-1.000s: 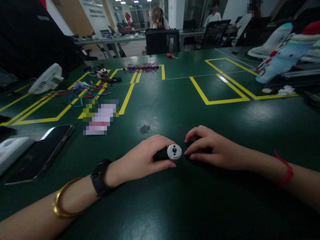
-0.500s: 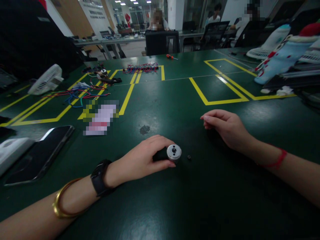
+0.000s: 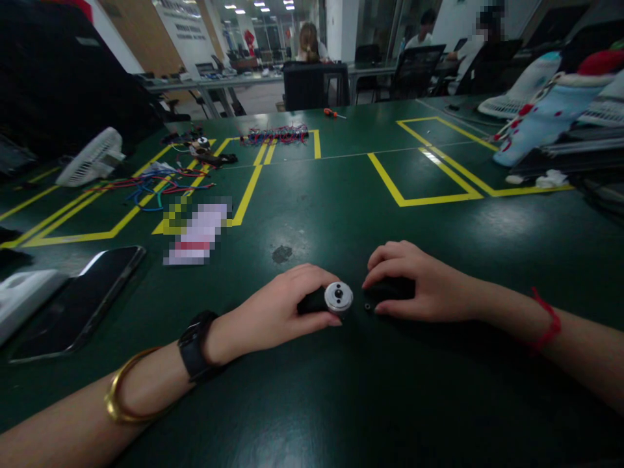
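Note:
My left hand (image 3: pixel 285 300) is wrapped round a small silver motor (image 3: pixel 345 297), which stands with its round end up. That end shows a dark centre and two small holes. Just right of the motor, a tiny dark ring-shaped part (image 3: pixel 367 307) lies on the green table (image 3: pixel 312 390). My right hand (image 3: pixel 419 283) is beside this part, its thumb and fingers apart with the thumb tip closest to it. Nothing shows between those fingers. I cannot tell whether the thumb touches the part.
A phone (image 3: pixel 82 305) and a white block (image 3: pixel 29 296) lie at the left. Farther back are loose wires (image 3: pixel 160 182), a white fan (image 3: pixel 92 157), a wire bundle (image 3: pixel 275 134) and an orange screwdriver (image 3: pixel 331 113). A light-blue plush figure (image 3: pixel 536 123) stands at the right. Several people sit beyond.
My right hand has moved left and nearer to me, to the tiny ring-shaped part, and its thumb and fingers have spread from a pinch. My left hand keeps the motor in place.

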Demonstrator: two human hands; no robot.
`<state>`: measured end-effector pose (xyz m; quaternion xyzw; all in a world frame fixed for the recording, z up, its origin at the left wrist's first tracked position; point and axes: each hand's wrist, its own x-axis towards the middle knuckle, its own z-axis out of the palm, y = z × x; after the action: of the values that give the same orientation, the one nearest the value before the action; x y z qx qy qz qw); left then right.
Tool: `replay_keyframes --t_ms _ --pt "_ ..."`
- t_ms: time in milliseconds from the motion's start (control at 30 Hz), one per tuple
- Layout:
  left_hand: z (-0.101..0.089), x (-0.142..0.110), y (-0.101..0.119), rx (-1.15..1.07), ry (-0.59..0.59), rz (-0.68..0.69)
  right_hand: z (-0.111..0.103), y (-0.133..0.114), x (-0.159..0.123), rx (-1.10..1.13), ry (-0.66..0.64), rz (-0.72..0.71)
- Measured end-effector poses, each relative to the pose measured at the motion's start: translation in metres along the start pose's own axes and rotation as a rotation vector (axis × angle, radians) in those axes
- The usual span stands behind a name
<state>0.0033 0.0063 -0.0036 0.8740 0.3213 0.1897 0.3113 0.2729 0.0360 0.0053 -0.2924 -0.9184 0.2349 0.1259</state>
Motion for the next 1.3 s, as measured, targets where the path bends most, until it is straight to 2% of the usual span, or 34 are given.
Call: replay_keyframes --t_ms 133,300,433,533,733,900,1000,1067,1167,1233,1300 --pt "0.000 0.000 0.001 -0.004 0.003 0.003 0.003 -0.007 0.001 -0.008 -0.027 -0.010" --pt "-0.001 0.001 0.002 -0.010 0.006 -0.001 0.011 -0.009 0.003 0.014 0.027 0.009" --pt "-0.001 0.001 0.002 -0.005 0.008 0.008 0.017 -0.023 0.010 0.192 0.275 0.019" --pt "0.000 0.001 0.001 0.009 0.013 0.012 0.018 -0.037 0.016 0.203 0.413 0.007" --pt "0.000 0.001 0.002 0.015 0.020 0.005 0.018 -0.048 0.020 0.094 0.383 -0.008" --pt "0.000 0.001 0.002 0.007 0.008 0.000 0.014 -0.048 0.014 -0.073 0.390 -0.104" --pt "0.000 0.000 0.003 0.003 0.003 -0.006 0.011 -0.047 0.011 -0.042 0.373 -0.124" --pt "-0.001 0.000 0.003 -0.004 0.001 -0.001 0.008 -0.045 0.009 0.036 0.371 -0.102" --pt "-0.001 0.001 0.002 -0.007 0.005 0.010 0.004 -0.031 0.008 0.183 0.436 -0.012" --pt "-0.001 0.001 0.002 -0.007 0.008 0.015 0.002 -0.013 0.008 0.287 0.497 0.102" --pt "-0.001 0.000 0.001 -0.010 0.010 0.013 0.003 0.008 0.008 0.412 0.553 0.286"
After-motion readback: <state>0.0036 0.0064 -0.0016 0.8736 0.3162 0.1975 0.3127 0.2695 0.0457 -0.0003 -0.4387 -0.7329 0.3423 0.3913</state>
